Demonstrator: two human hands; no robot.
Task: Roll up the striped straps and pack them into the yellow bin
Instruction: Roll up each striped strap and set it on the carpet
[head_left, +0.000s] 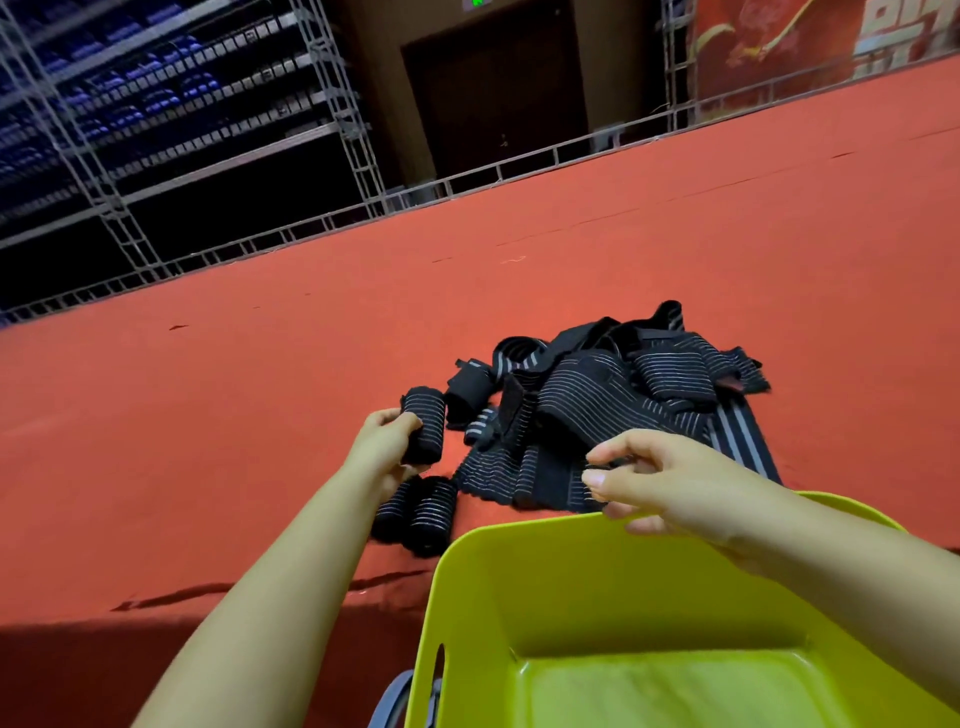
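- Red carpet-like floor (260, 395) fills the whole mid band of the frame, running diagonally up to the right, w/ a few dark scuffs and a seam line across the upper right.
- Silver truss railing (322, 228) runs along the far edge of the red surface; behind it, upper left, metal scaffolding (119, 156) w/ rows of blue-lit seats.
- Top center: a dark brown door (493, 93) w/ a green exit sign just above it. Top right corner has a red banner (810, 36), text too blurry to read.
- Left hand (387, 441), center-left, is wrapped around a rolled strap (423, 426), holding it upright just off the pile.
- Two more finished rolls (418, 514) lie side by side on the red floor right below that hand, touching each other.
- Loose pile of striped straps (613, 395), black w/ white lines, sits center-right, unrolled and tangled.
- Right hand (670, 483) hovers over the near edge of the pile, thumb and fingers curled close but pinching nothing afaict.
- Yellow bin (519, 587) is bottom right, nearest the camera, no straps visible inside.
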